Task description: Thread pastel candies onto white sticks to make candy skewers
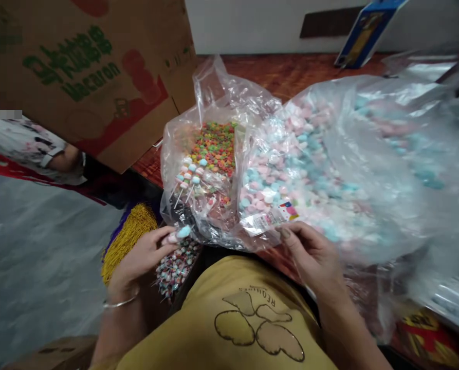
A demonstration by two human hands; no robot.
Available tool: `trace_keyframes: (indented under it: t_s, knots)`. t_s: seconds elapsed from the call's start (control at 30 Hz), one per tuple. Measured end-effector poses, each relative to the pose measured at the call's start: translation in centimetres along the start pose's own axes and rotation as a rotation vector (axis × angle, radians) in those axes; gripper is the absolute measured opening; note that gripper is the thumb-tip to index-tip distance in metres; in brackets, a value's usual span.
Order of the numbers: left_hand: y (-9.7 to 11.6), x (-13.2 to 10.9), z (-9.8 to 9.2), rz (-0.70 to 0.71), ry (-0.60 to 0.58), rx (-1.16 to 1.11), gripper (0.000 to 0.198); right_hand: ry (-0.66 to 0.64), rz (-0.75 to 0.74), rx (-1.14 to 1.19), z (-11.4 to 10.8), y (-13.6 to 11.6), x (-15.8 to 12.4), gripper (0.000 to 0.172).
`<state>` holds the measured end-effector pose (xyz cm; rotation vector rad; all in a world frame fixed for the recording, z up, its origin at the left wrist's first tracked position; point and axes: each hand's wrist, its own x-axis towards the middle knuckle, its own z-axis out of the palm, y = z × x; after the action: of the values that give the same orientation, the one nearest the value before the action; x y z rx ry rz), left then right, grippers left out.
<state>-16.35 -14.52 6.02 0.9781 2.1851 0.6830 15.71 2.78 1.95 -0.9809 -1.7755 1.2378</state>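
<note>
My left hand (144,257) is closed in a pinch around a marshmallow skewer (183,232) with a pale blue end. It hovers over a container of small wrapped candies (177,267). My right hand (316,257) pinches the edge of a small printed plastic wrapper (265,221) at the front of a clear bag. Pink, white and blue marshmallows (268,180) fill that bag. Left of it, an open clear bag holds orange and green gummies (216,146), with several marshmallow skewers (190,173) lying on top.
A large cardboard box (109,77) stands at the back left. A blue box (370,33) sits by the wall on the reddish table (260,77). Yellow fringe (131,239) hangs at the left, near another person's arm (65,156). A red and yellow package (425,334) lies bottom right.
</note>
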Motion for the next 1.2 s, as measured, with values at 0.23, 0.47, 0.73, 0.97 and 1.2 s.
trace_keyframes:
  t_s: [0.23,0.47,0.73,0.97,1.2]
  knots:
    - [0.6,2.6,2.2,0.234,-0.384,0.161,0.026,0.278,0.071,-0.296,-3.6,2.8,0.3,0.024]
    - [10.1,6.5,12.7,0.848,-0.177,0.112,0.01,0.278,0.042,-0.436,-3.0,2.4,0.4,0.023]
    - [11.2,7.9,16.5,0.937,-0.174,0.266,0.006,0.113,0.181,-0.868,0.1,2.7,4.6,0.016]
    - [12.0,3.8,17.3,0.321,-1.004,-0.491,0.019,0.264,0.109,-0.143,-1.1,1.3,3.6,0.02]
    - [14.0,4.3,21.1,-0.096,-0.724,-1.446,0.048,0.295,0.23,0.282,-2.3,-0.8,0.6,0.028]
